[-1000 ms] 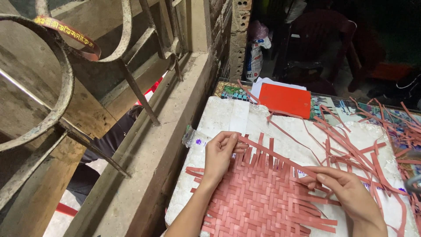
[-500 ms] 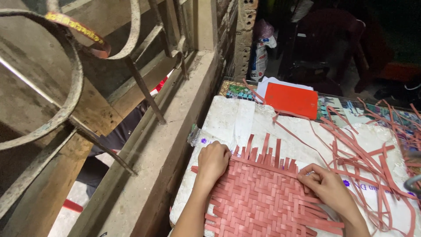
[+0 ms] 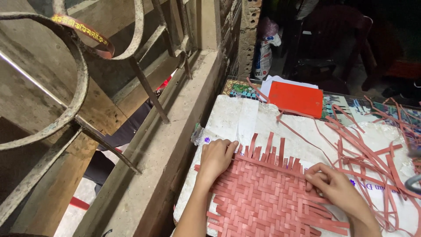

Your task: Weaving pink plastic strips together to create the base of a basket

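A woven mat of reddish-pink strips (image 3: 263, 197) lies on a white sheet over the table (image 3: 237, 118). My left hand (image 3: 216, 159) rests flat on the mat's upper left corner, fingers together and pressing down, next to the loose strip ends that stick up along the far edge. My right hand (image 3: 332, 183) lies on the mat's right side with its fingers curled on a strip at the far edge. Loose reddish strips (image 3: 372, 136) trail away to the right.
A red card on white paper (image 3: 296, 98) lies at the table's far edge. A concrete ledge (image 3: 175, 131) and a rusty metal window grille (image 3: 74, 87) run along the left. A white sack (image 3: 264, 55) and dark chairs stand behind the table.
The view has shifted slightly. My right hand moved left and up along the mat's far edge. My left hand stayed on the upper left corner.
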